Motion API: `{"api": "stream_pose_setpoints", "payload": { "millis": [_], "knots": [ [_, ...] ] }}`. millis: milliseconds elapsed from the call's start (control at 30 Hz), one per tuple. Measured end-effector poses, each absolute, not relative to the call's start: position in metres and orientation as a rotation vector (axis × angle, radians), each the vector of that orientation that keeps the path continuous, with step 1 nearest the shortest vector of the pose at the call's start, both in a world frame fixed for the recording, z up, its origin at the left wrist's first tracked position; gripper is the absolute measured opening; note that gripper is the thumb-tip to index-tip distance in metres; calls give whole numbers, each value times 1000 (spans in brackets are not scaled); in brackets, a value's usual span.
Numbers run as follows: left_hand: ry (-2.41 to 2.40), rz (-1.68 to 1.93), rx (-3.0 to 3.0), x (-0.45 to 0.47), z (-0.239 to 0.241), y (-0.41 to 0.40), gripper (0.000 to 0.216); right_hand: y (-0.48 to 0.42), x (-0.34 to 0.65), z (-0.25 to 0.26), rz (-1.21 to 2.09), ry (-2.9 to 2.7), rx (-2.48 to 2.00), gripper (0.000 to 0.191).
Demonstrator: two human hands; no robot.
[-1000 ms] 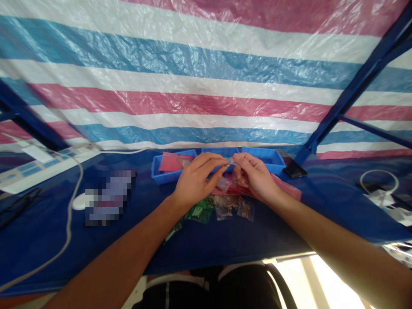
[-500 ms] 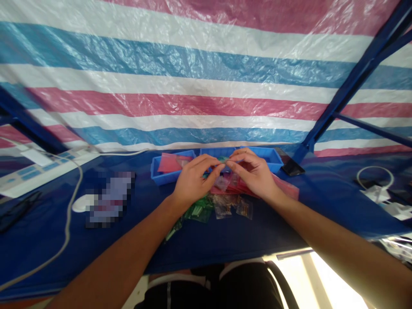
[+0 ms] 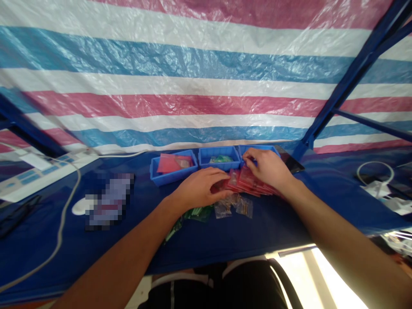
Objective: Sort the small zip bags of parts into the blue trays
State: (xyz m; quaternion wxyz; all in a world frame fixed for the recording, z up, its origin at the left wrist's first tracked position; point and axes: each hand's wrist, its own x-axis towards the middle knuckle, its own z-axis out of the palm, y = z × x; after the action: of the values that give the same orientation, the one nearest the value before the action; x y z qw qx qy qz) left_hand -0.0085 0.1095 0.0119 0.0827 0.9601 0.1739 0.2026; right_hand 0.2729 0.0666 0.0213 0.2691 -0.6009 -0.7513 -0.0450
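My left hand (image 3: 201,186) is low over the pile, its thumb and fingers apart around the left edge of the red plastic bags (image 3: 246,180). Whether its fingertips touch them I cannot tell. My right hand (image 3: 267,165) is above the right end of the red bags, at the front of the right blue bin (image 3: 260,149). Its thumb and forefinger are pinched together; anything between them is too small to make out. Small clear bags (image 3: 244,207) with thin copper-coloured pieces lie just below the red ones. Green bags (image 3: 199,213) are partly hidden under my left hand.
A middle blue bin (image 3: 219,152) holds small greenish bags, and a left blue bin (image 3: 172,174) holds red bags. A dark phone (image 3: 291,161) lies behind my right hand. On the left are a power strip (image 3: 41,174), a white cable (image 3: 61,227) and a pixelated item (image 3: 111,201).
My hands were together over the middle bin, fingertips meeting. They have parted: the left came down to the red bags, the right moved right to the right bin.
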Motion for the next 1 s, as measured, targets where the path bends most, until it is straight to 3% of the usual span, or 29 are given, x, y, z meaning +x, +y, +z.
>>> {"api": "stream_pose_setpoints", "payload": {
  "millis": [100,267,467,833,1000],
  "knots": [
    [530,583,2881,-9,13,109,56,67,272,22,-122,-2057,-1628,17],
    [550,613,2862,-9,12,110,46,69,274,20,-139,-2023,-1657,20],
    [571,623,2846,-9,14,110,39,71,274,18,-59,-2063,-1752,36],
    [581,671,2761,-8,15,110,28,77,285,17,195,-1835,-1510,14],
    [586,702,2785,-9,14,111,26,79,285,18,403,-1448,-1340,26]
  ]
}}
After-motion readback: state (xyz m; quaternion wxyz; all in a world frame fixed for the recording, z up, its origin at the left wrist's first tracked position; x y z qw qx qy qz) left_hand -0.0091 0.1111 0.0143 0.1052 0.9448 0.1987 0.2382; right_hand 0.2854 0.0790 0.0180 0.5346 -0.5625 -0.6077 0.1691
